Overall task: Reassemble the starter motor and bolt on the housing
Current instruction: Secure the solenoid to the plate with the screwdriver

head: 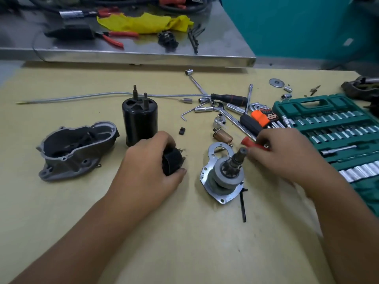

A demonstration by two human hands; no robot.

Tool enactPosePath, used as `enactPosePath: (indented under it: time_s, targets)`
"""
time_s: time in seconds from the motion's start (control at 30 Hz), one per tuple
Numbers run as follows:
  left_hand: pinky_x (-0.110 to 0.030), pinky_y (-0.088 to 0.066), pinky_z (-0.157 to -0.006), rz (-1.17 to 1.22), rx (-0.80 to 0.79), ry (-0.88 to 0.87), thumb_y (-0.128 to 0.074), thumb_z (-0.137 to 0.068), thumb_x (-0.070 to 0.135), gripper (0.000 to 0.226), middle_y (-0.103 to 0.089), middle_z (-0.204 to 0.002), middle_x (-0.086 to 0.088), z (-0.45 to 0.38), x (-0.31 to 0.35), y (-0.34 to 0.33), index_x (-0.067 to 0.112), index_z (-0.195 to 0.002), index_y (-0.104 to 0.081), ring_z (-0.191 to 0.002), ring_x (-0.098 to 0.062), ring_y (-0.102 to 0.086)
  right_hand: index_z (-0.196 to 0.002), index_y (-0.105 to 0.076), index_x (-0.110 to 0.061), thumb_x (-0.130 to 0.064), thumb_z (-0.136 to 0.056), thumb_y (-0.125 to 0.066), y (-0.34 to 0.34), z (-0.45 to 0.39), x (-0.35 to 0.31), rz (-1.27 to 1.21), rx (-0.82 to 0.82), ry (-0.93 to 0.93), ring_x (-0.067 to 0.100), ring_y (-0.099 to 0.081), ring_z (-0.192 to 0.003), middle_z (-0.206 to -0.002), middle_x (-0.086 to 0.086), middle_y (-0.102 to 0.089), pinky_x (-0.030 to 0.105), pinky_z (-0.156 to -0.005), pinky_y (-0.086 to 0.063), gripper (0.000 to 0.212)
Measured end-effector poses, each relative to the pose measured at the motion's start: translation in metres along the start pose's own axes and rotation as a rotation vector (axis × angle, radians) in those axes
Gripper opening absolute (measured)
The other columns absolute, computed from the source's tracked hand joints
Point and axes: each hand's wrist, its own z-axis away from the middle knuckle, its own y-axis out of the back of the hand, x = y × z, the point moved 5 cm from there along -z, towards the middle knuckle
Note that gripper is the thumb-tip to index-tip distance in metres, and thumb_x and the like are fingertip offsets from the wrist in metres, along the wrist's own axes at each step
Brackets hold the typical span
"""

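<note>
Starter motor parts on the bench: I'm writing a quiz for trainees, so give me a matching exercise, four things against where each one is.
Things:
1. grey housing
2. black cylinder
3. small black part
4. red-handled tool

Places:
A. in the right hand
B. standing upright behind the left hand
C. far left on the table, open side up
D. gripped in the left hand

Pairs: 1-C, 2-B, 3-D, 4-A

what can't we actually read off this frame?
- Black part, head view: left hand wraps it; its form is hidden.
- Red-handled tool: right hand covers it, motion-blurred; type and grip unclear.
- Grey housing: interior in shadow.
- Green socket case: cut by right edge; sizes too small.
</note>
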Motion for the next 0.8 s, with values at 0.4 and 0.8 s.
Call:
enactPosePath:
  time_s: [0.4,0.8]
  targets:
    - [-0.033,-0.049,-0.092,0.017,-0.08,-0.033,-0.081,-0.079,0.041,0.054,-0.06,-0.119,0.012,0.003,0.002,-0.007,0.028,-0.127,-0.061,-0.113,-0.015,-0.057,-0.086,-0.057,-0.008,-0.026,-0.086,-0.053,0.016,0.017,-0.031,-1.696,-0.143,-0.044,0.01,-0.026,-0.042,-0.056,-0.004,-0.046,0.024,-0.047,-0.015,0.018]
    - [-0.041,-0.049,-0.082,0.157,0.336,-0.133,-0.051,-0.102,0.035,0.032,-0.071,-0.089,0.005,0.011,0.013,0.024,0.014,-0.094,-0.074,-0.09,-0.023,-0.065,-0.084,-0.066,-0.018,-0.051,-0.079,-0.064,0.001,0.109,-0.14,-1.189,-0.346,-0.024,0.01,-0.042,-0.048,-0.058,-0.002,-0.053,0.024,-0.047,-0.033,0.034]
